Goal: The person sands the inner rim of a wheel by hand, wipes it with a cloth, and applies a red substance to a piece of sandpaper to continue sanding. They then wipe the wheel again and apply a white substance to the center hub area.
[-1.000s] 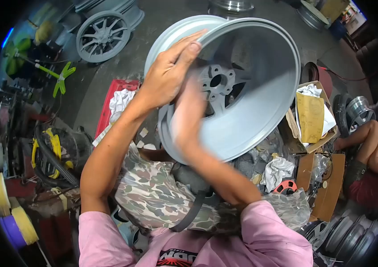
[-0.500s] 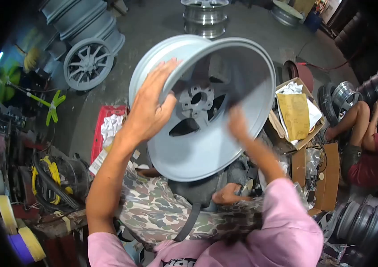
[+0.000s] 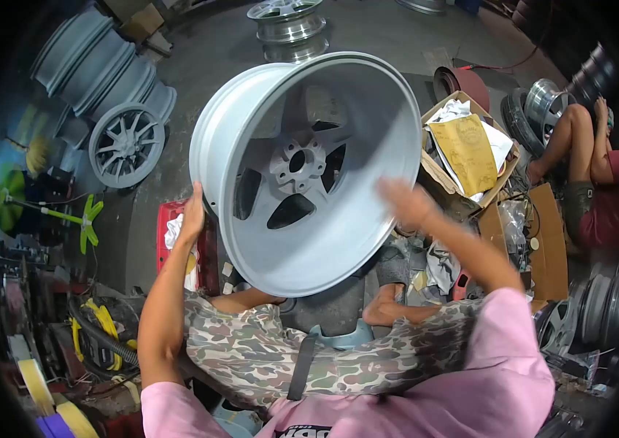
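Note:
A large grey alloy wheel (image 3: 368, 241) is tilted in front of me, its hollow inner side and five-bolt hub facing up toward me. My left hand (image 3: 193, 213) holds the outside of its barrel at the left, fingers pointing up along the metal. At the right lip of the wheel, my right hand (image 3: 405, 204) is smeared by motion; its fingers reach over the inner wall, and I cannot tell whether anything is in them. Under the wheel's lower edge are my legs in camouflage cloth (image 3: 251, 343) and a bare foot.
To the right stands a cardboard box (image 3: 437, 171) with sandpaper and papers, beside a red sandpaper roll (image 3: 470, 84). A person (image 3: 608, 182) sits at far right. Grey wheels (image 3: 98, 66) are stacked at upper left; a red crate (image 3: 169, 233) and a yellow-corded vacuum hose (image 3: 109, 336) lie left.
My left hand has gone from the wheel's upper lip down to its left outer side. The wheel has turned and faces me more. My right hand has shifted slightly outward to the lip.

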The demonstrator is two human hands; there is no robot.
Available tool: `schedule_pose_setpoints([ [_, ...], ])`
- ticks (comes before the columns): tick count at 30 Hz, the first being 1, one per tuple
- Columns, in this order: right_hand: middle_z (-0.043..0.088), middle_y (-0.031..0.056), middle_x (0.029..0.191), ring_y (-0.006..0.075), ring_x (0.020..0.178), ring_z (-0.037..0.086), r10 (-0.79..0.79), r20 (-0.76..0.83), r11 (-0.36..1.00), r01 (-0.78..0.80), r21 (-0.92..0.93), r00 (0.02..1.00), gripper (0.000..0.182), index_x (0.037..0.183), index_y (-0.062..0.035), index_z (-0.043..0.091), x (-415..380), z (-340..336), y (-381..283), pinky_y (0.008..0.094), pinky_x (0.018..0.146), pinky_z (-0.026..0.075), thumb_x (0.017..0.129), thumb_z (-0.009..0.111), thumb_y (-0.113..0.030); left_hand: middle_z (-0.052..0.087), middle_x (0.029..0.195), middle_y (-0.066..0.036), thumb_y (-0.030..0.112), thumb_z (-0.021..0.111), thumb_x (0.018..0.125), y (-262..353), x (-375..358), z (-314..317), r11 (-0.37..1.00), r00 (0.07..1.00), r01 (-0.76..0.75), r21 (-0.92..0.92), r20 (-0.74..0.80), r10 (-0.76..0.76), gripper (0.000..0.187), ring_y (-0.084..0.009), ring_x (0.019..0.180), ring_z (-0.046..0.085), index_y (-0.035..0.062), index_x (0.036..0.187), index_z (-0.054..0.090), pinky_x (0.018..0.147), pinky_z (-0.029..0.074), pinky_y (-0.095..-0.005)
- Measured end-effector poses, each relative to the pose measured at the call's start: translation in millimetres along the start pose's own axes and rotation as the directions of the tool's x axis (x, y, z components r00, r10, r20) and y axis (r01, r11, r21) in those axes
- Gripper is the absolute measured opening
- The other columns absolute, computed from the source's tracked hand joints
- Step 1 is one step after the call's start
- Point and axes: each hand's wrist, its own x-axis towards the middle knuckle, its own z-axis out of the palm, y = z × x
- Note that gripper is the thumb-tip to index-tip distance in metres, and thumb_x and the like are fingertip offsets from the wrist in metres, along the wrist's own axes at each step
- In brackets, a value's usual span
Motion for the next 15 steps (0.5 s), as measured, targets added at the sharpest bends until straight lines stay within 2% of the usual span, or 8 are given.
schedule_pose_setpoints([
  [2, 0.027, 0.009, 0.169, 0.0243, 0.157, 0.02, -0.016, -0.128, 0.653, -0.087, -0.752, 0.992, 0.082, 0.159, -0.0091, 0.036, 27.7, -89.0, 44.2, 0.0484, 0.129, 0.012, 0.091, 0.059, -0.048, 0.047, 0.153, -0.024, 0.074, 0.024, 0.103, -44.1, 3.4, 23.3, 0.968, 0.991, 0.132, -0.212, 0.018, -0.131, 0.101, -0.033, 0.143, 0.044, -0.0139, 0.149, 0.041, 0.118, 0.031, -0.0353],
  [3, 0.026, 0.0106, 0.168, 0.0252, 0.157, 0.018, -0.139, -0.253, 0.527, -0.145, -0.837, 0.957, 0.084, 0.157, -0.0046, 0.037, 40.7, -108.8, 56.3, 0.0482, 0.13, 0.01, 0.089, 0.063, -0.047, 0.064, 0.087, -0.002, 0.066, 0.029, 0.107, -117.9, 20.0, 31.8, 0.992, 0.992, -0.076, -0.097, -0.107, 0.065, 0.074, -0.0139, 0.078, 0.062, 0.0056, 0.114, 0.07, 0.072, 0.051, -0.0288],
  [5, 0.023, 0.0139, 0.169, 0.0272, 0.158, 0.015, 0.047, -0.231, 0.781, -0.18, -0.598, 0.972, 0.089, 0.158, -0.0002, 0.034, 42.0, -96.0, 32.0, 0.0482, 0.13, 0.009, 0.088, 0.066, -0.047, 0.053, 0.148, -0.025, 0.07, 0.024, 0.105, -90.0, 13.8, 34.1, 0.952, 0.998, 0.069, -0.299, 0.018, -0.067, 0.095, -0.0317, 0.141, 0.047, -0.0124, 0.148, 0.044, 0.117, 0.033, -0.0346],
  [7, 0.014, 0.0248, 0.169, 0.0381, 0.158, 0.01, 0.233, -0.133, 0.972, -0.228, 0.053, 0.963, 0.107, 0.16, 0.0054, 0.022, 29.5, 2.7, -15.0, 0.0488, 0.129, 0.007, 0.086, 0.07, -0.057, 0.056, 0.144, -0.025, 0.069, 0.025, 0.105, -83.6, 22.9, 38.0, 0.968, 0.998, 0.008, -0.251, -0.057, -0.023, 0.093, -0.0316, 0.137, 0.05, -0.0126, 0.145, 0.047, 0.114, 0.035, -0.0352],
  [8, 0.015, 0.029, 0.167, 0.0418, 0.157, 0.012, 0.034, -0.468, 0.988, 0.039, 0.147, 0.883, 0.111, 0.159, 0.0075, 0.02, 39.9, 120.8, -47.5, 0.0487, 0.128, 0.009, 0.087, 0.069, -0.061, 0.059, 0.141, -0.025, 0.068, 0.026, 0.106, -81.7, 25.6, 37.4, 0.983, 0.992, -0.025, -0.183, -0.123, 0.002, 0.092, -0.0315, 0.133, 0.054, -0.0127, 0.142, 0.051, 0.112, 0.037, -0.0359],
  [10, 0.019, 0.0287, 0.167, 0.0419, 0.157, 0.012, 0.131, 0.201, 0.691, -0.235, 0.683, 0.971, 0.099, 0.161, 0.0033, 0.022, 62.2, 61.4, -222.5, 0.0467, 0.128, 0.008, 0.098, 0.049, -0.068, 0.064, 0.132, -0.025, 0.067, 0.027, 0.106, -53.4, 25.5, 29.2, 0.987, 0.982, -0.071, -0.145, -0.182, 0.044, 0.09, -0.0312, 0.125, 0.058, -0.0136, 0.135, 0.056, 0.108, 0.04, -0.0373],
  [12, 0.025, 0.0254, 0.166, 0.0393, 0.154, 0.022, 0.097, -0.063, 0.183, 0.044, 0.982, 0.993, 0.087, 0.16, 0.0011, 0.027, 86.2, -21.4, -309.1, 0.044, 0.127, 0.017, 0.104, 0.039, -0.064, 0.073, 0.107, -0.025, 0.063, 0.03, 0.107, 23.9, 12.4, 11.6, 0.986, 0.945, -0.156, 0.051, -0.284, 0.164, 0.086, -0.0301, 0.102, 0.066, -0.0149, 0.109, 0.066, 0.095, 0.047, -0.0423],
  [15, 0.041, 0.0202, 0.158, 0.0325, 0.144, 0.042, 0.492, -0.086, -0.579, 0.399, 0.711, 0.867, 0.083, 0.156, -0.0007, 0.035, 93.7, -190.5, -317.6, 0.0442, 0.123, 0.029, 0.106, 0.029, -0.066, 0.072, 0.101, -0.029, 0.057, 0.048, 0.102, 133.7, 14.6, -9.2, 0.947, 0.883, -0.241, 0.211, -0.357, 0.305, 0.066, -0.0401, 0.094, 0.069, -0.0046, 0.103, 0.072, 0.087, 0.049, -0.0456],
])
